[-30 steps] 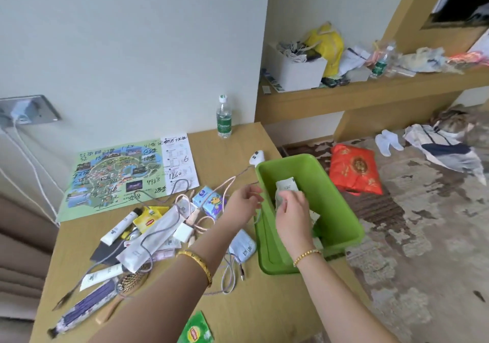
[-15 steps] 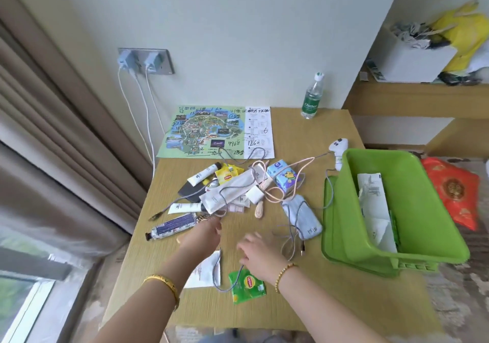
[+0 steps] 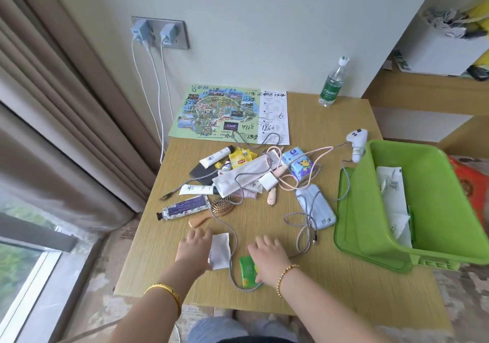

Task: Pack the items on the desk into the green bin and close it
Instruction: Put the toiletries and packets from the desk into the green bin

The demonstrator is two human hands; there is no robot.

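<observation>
**Picking up the near pieces**

I am mid-packing, with most of the desk (image 3: 330, 284) still covered. My left hand (image 3: 194, 247) lies flat on a white slip (image 3: 221, 250) and my right hand (image 3: 267, 252) lies flat on a green sachet (image 3: 247, 272), both at the near edge; neither has clenched yet, fingers spread. Next, I judge, each hand must pinch its flat piece off the wood, clear of the grey cable (image 3: 232, 263) running between them, and carry it right to the bin (image 3: 370, 237). That bin sits tilted at the right edge on what looks like its lid, holding only some papers.

Left to pack, as I count: three tubes, one hairbrush (image 3: 219, 209), one map (image 3: 219, 112), one bottle (image 3: 333, 83), one power bank (image 3: 316, 206), one tissue pack (image 3: 297, 165), one white handheld gadget (image 3: 357, 141), and tangled cables I cannot count.
</observation>
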